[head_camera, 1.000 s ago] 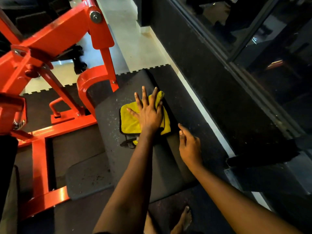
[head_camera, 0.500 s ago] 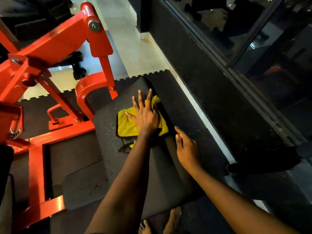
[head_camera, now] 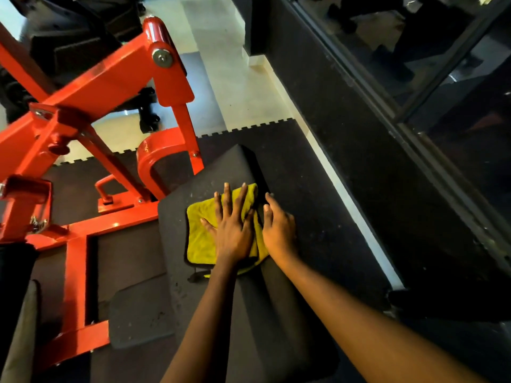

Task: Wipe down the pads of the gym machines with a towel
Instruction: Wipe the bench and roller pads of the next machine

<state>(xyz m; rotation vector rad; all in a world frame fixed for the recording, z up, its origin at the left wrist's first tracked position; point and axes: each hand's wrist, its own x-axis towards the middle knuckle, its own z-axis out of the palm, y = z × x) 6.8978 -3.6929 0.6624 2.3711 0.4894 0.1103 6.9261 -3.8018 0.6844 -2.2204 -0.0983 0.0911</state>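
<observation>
A folded yellow towel (head_camera: pixel 200 236) lies on the long black pad (head_camera: pixel 262 313) of a gym machine. My left hand (head_camera: pixel 233 230) presses flat on the towel, fingers straight and spread. My right hand (head_camera: pixel 278 228) rests beside it at the towel's right edge, fingers extended over the pad's right side. Part of the towel is hidden under both hands.
The machine's red steel frame (head_camera: pixel 91 106) rises to the left, with a smaller black pad (head_camera: pixel 138 313) low beside it. A dark wall (head_camera: pixel 373 161) and glass panel run along the right. Black rubber floor tiles (head_camera: pixel 318 189) surround the pad.
My right hand has moved forward along the pad's right side to the towel's edge, next to my left hand. The left hand stays pressed on the towel.
</observation>
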